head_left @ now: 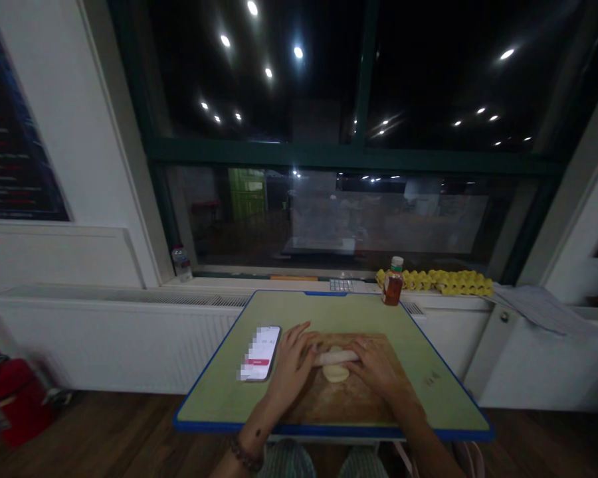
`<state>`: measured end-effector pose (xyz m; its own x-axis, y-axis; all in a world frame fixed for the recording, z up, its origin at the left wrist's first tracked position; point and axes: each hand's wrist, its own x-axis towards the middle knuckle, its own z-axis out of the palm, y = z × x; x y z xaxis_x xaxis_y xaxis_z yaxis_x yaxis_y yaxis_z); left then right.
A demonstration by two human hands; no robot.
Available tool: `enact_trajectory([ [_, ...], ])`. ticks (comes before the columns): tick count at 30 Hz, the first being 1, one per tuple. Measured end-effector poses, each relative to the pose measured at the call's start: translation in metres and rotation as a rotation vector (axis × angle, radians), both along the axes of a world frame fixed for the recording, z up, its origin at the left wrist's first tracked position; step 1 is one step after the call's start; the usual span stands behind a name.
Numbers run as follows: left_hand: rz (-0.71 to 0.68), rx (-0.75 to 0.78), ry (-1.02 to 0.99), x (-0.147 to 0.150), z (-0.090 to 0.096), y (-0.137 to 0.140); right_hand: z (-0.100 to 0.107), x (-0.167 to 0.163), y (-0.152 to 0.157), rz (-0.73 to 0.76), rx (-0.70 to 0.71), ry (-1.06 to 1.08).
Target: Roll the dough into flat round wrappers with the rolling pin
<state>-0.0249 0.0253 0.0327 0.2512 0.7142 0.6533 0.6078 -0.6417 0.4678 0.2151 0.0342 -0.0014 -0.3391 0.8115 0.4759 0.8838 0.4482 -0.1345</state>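
A pale rolling pin (335, 358) lies across a piece of flattened dough (335, 373) on a wooden board (349, 406). My left hand (295, 358) is at the pin's left end, its fingers reaching forward and its thumb against the pin. At the other end, my right hand (373, 364) curves over the pin with bent fingers. The dough shows both in front of and behind the pin. Both pin ends are partly hidden by my hands. Just left of my left hand lies a phone (262, 353) with its screen lit.
The board sits on a small green table (224, 398) with a blue edge. A bottle of reddish-brown liquid (393, 284) stands at its back right corner. Yellow egg trays (441, 281) and a clear bottle (182, 263) are along the windowsill. A radiator (104, 338) runs behind the table.
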Motion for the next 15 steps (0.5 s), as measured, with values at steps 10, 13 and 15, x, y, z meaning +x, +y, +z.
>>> enact_trajectory([
  [10,-0.014,-0.157,0.123,0.018,0.005,-0.016,-0.005,0.016,0.006,-0.422,0.087,0.362],
  [13,-0.012,-0.314,0.281,0.019,0.0,0.002,-0.005,0.02,0.006,-0.526,0.096,0.518],
  [15,-0.004,-0.44,0.407,0.022,-0.003,0.011,-0.006,0.022,0.007,-0.556,0.089,0.571],
])
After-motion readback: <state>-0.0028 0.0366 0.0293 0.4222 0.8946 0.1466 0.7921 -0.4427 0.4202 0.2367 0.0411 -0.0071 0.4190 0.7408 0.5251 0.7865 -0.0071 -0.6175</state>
